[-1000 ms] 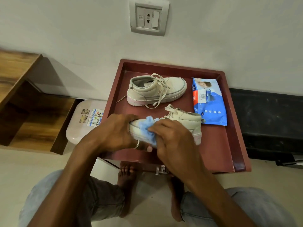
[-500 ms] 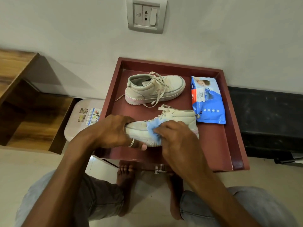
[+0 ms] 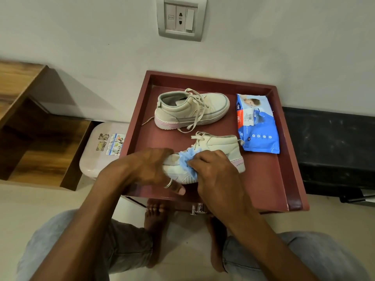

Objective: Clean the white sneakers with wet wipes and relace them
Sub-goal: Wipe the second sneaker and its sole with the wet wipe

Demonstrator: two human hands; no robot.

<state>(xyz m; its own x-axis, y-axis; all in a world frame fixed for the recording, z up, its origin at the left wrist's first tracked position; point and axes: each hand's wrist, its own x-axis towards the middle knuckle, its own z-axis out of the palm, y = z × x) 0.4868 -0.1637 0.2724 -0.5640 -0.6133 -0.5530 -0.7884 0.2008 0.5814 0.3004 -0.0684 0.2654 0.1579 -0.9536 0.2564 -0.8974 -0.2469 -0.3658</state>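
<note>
Sneaker (image 3: 221, 147) looks off-white, pink-heeled, under crumpled blue wipe (image 3: 186, 165).

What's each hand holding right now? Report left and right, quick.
Left hand: closed, gripping the toe of the near sneaker.
Right hand: closed, pinching the blue wipe against that sneaker.

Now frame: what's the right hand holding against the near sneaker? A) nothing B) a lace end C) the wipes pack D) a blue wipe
D: the right hand pinches a crumpled blue wipe against the side of the near sneaker, while the left hand grips its toe end; the wipes pack lies apart on the tray.
</note>
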